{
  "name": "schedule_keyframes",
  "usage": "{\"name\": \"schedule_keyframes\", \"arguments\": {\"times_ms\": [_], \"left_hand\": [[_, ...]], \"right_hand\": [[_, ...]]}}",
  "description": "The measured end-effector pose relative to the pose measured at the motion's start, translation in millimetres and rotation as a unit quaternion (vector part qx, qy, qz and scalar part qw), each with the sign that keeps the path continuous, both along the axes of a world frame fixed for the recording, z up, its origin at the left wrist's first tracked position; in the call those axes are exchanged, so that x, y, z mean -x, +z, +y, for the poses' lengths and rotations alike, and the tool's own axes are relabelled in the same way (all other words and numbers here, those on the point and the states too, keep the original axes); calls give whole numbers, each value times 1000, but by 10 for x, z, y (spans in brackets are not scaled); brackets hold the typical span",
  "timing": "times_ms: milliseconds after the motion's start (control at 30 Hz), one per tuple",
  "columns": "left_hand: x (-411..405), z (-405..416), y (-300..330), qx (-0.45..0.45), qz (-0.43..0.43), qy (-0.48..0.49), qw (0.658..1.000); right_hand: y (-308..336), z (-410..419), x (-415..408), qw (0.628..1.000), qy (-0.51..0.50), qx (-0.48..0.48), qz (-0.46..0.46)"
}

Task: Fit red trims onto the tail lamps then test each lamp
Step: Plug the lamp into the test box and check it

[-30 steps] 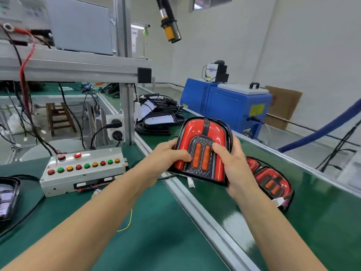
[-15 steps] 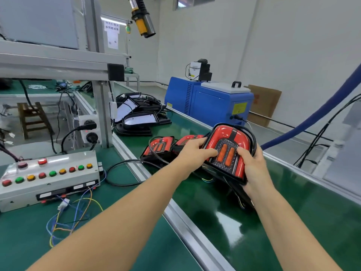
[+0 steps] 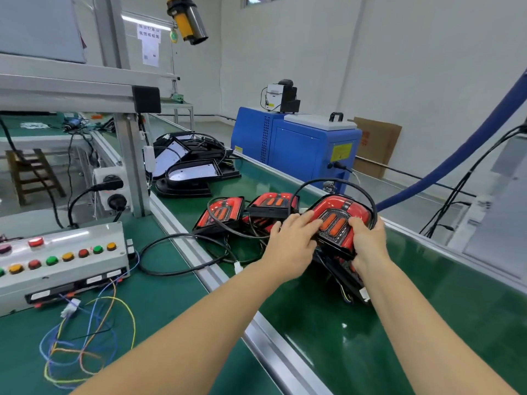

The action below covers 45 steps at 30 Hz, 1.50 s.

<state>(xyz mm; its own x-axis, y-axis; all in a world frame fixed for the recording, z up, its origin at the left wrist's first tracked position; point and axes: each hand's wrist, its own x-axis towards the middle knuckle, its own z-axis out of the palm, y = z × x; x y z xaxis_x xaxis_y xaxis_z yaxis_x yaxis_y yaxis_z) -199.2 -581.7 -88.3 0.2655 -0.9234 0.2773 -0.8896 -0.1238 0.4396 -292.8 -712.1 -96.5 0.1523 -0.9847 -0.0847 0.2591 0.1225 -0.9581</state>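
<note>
My fingers [image 3: 306,220] of the left hand [image 3: 291,246] lay fairly straight across the red face of a tail lamp [image 3: 340,220], right of the frame's centre, while my right hand [image 3: 368,240] curled its fingers round the lamp's right edge and gripped it. I held the lamp tilted above the green conveyor belt [image 3: 427,323], its black cable [image 3: 328,182] looping over the top. Another lamp housing [image 3: 350,277] lay on the belt beneath it. Two more red lamps [image 3: 221,213] [image 3: 272,203] rested on the belt just left of my hands, tangled in black cables. A grey button box [image 3: 61,260] stood on the green worktop [image 3: 159,315] at left of the frame. A blue machine [image 3: 296,143] stood beyond the belt at upper centre.
</note>
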Motion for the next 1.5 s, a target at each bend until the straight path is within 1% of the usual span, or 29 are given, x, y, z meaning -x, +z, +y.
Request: {"name": "schedule_keyframes", "arguments": {"times_ms": [67, 133, 267, 400, 533, 600, 700, 767, 833, 933, 1000, 1200, 1367, 1500], "left_hand": [[37, -5, -93, -12, -66, -10, 998], [55, -6, -155, -23, -101, -17, 994], [34, -15, -203, -58, -112, -29, 992], [10, -22, -206, -71, -103, -26, 992], [10, -38, -203, -87, -108, -25, 990], [10, -45, -208, -93, -112, -26, 989], [7, -48, -222, -96, -107, -26, 989], [9, -47, -235, -97, -106, -29, 989], [6, -42, -241, -99, -106, -31, 989], [1, -39, -239, -107, -104, -31, 988], [-6, -33, -227, -110, -100, -33, 988], [-35, 22, -189, -114, -93, -25, 989], [-72, 104, -150, -110, -102, -14, 989], [-146, 251, -149, -128, -112, 7, 985]], "right_hand": [[11, -23, -53, 1000, -13, 8, 23], [6, -53, -95, 999, -24, 9, 41], [-3, -95, -152, 993, -31, 17, 115], [42, -118, -204, 981, -33, 23, 191], [74, -136, -228, 954, -54, 54, 289], [70, -104, -222, 921, -58, 109, 370], [46, -8, -225, 832, -52, 213, 510], [31, 46, -226, 770, -40, 251, 585], [24, 82, -227, 720, -20, 270, 639], [51, 106, -224, 680, -6, 282, 677], [79, 125, -226, 665, 4, 284, 691], [111, 185, -208, 639, 26, 286, 714], [127, 261, -209, 624, 57, 277, 728], [162, 396, -265, 620, 68, 299, 722]]}}
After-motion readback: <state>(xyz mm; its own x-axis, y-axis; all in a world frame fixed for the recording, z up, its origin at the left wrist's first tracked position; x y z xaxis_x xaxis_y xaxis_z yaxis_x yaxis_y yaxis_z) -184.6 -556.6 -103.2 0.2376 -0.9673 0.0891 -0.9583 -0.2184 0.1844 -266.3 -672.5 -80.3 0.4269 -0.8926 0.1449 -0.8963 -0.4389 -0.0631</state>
